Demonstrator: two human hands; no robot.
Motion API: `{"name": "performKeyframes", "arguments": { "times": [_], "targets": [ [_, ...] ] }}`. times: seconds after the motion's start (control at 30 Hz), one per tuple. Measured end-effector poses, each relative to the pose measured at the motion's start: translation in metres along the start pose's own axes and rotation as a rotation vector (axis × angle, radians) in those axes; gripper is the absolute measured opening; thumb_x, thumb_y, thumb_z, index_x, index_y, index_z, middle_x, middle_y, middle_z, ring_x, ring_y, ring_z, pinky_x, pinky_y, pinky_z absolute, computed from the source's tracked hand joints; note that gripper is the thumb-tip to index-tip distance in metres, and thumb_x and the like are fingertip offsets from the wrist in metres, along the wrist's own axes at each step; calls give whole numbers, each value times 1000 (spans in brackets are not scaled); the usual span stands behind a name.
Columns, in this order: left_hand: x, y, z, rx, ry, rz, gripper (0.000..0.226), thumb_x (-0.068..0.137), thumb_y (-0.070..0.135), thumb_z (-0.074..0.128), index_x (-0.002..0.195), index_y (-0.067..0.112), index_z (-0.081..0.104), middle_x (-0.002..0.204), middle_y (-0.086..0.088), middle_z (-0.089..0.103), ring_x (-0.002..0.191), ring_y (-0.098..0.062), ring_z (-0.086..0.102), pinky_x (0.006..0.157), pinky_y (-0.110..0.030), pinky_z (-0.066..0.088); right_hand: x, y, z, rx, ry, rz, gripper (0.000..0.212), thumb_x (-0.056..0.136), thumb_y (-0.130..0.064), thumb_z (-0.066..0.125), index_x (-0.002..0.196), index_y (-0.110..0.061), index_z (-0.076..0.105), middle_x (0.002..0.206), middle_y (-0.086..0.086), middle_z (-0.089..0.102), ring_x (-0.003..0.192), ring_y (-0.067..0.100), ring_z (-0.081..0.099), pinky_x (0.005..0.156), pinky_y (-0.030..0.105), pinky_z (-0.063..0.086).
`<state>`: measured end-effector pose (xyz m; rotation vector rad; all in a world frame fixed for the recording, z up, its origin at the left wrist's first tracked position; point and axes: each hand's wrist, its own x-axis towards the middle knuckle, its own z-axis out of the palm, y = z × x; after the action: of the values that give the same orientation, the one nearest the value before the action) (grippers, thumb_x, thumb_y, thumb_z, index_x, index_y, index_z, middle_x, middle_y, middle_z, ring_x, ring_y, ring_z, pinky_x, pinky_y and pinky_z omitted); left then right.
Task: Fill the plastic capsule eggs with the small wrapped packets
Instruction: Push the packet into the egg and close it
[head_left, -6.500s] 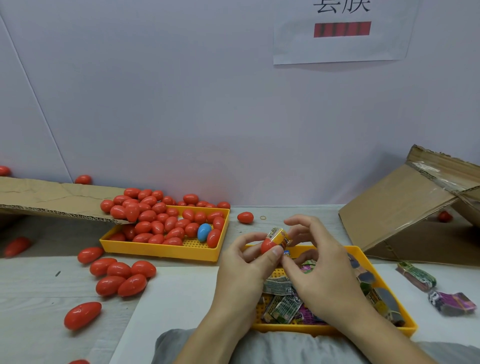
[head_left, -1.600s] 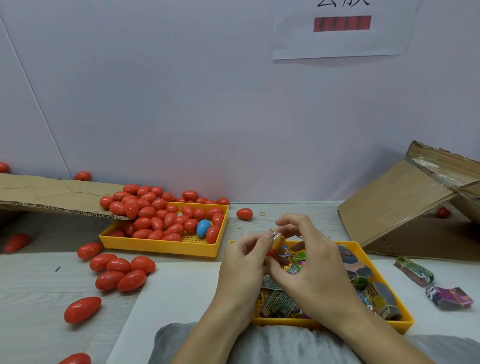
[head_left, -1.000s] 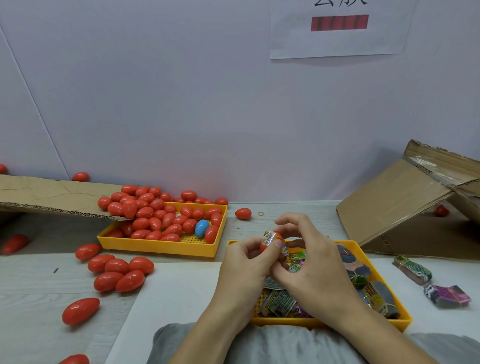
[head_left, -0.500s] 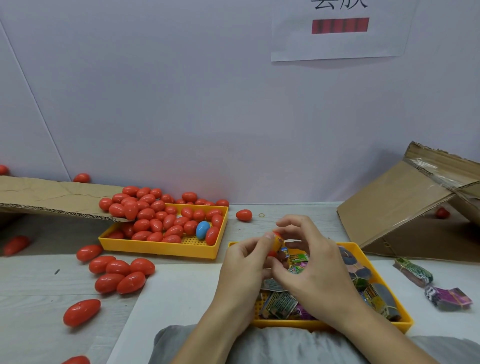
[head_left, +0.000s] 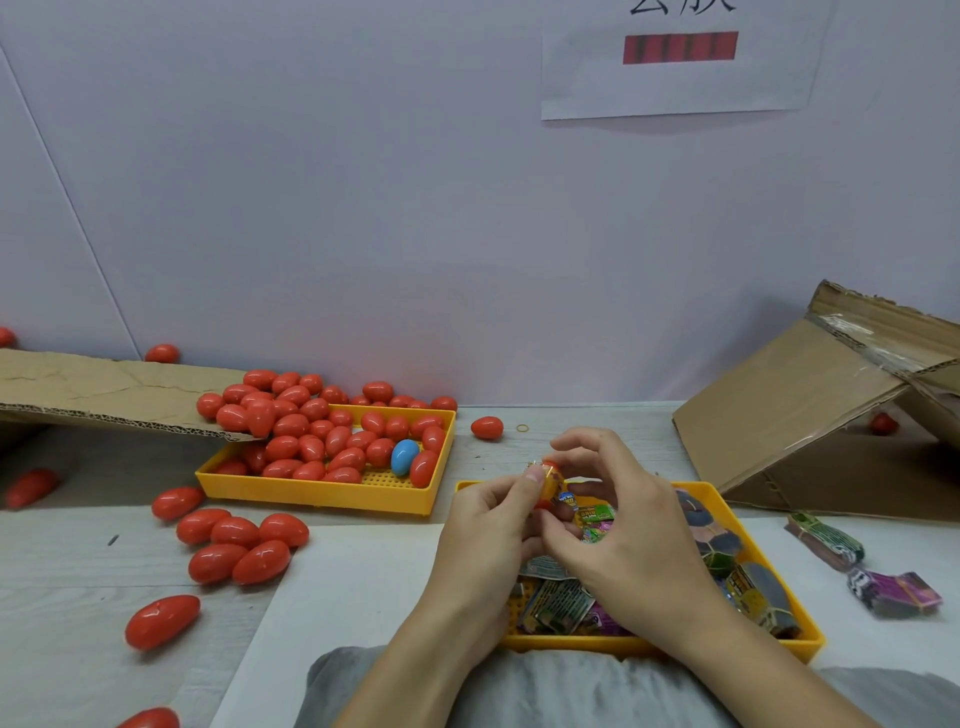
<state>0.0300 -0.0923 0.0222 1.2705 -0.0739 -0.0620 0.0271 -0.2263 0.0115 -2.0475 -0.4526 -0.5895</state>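
Nearest, just above the near yellow tray (head_left: 727, 506) of packets (head_left: 558, 605), both hands meet over one red egg (head_left: 545, 486). The left hand (head_left: 485, 535) curls around it, thumb pressing its side; the right hand (head_left: 628, 540) pinches from the other side, upper fingers arched loosely above. A wrapped packet (head_left: 550, 475) seems to be partly inside the egg, though fingers hide whether the shell is open or closed.

The egg looks light, hard and glossy, so probably slippery; gripping across its widest part, with thumbs near the seam, should be steadiest. The packets look like thin, crinkly foil that folds easily and may spring back out.

Left of this tray, loose eggs (head_left: 236, 545) lie smooth and oval on the pale wood-grain table (head_left: 62, 571). Beyond it to the left, a second perforated yellow tray (head_left: 322, 491) holds many red eggs and one blue egg (head_left: 404, 456). Farther right, a rough cardboard box (head_left: 789, 405) leans open.
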Motion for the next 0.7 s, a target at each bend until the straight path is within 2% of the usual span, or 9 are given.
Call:
{"name": "performKeyframes", "arguments": {
  "times": [0.1,0.23,0.4,0.53,0.63,0.7],
  "targets": [
    [1,-1,1,-49,8,-45,32,104,22,48,91,2,70,73,-17,71,65,-24,71,60,-28,59,1,0,0,2,-8,-4,50,81,-20,78,119,-42,55,110,-23,65,108,-1,62,89,29,57],
    [0,-1,1,-200,-9,-86,39,105,21,39,97,-6,66,73,-24,69,60,-31,69,57,-32,58,1,-2,-1,27,-27,-41,43,85,-23,75,117,-47,58,110,-29,64,110,-3,60,89,19,53],
    [-1,0,-1,-219,-69,-98,44,103,26,38,89,-1,71,77,-27,69,69,-33,69,69,-38,57,2,-5,-1,67,-37,-50,40,84,-34,69,118,-51,57,114,-31,63,113,-4,59,90,13,49],
    [2,-3,0,-152,-24,-62,46,104,25,42,79,8,77,80,-21,73,69,-24,71,59,-31,58,1,-2,-1,59,-31,-37,43,87,-28,72,118,-53,57,116,-30,63,112,-2,60,91,18,52],
    [4,-4,-1,-91,49,6,31,101,24,52,94,4,74,85,-16,74,73,-21,70,58,-29,57,1,-2,-1,-20,-10,-58,47,86,-24,76,120,-49,55,113,-30,62,113,-5,57,92,16,50],
    [3,-4,-1,-45,33,47,25,98,24,59,93,5,76,88,-13,76,77,-19,72,60,-28,57,1,-2,0,-56,8,-80,46,84,-21,78,120,-44,58,110,-30,62,111,-6,57,92,11,47]
  ]
}}
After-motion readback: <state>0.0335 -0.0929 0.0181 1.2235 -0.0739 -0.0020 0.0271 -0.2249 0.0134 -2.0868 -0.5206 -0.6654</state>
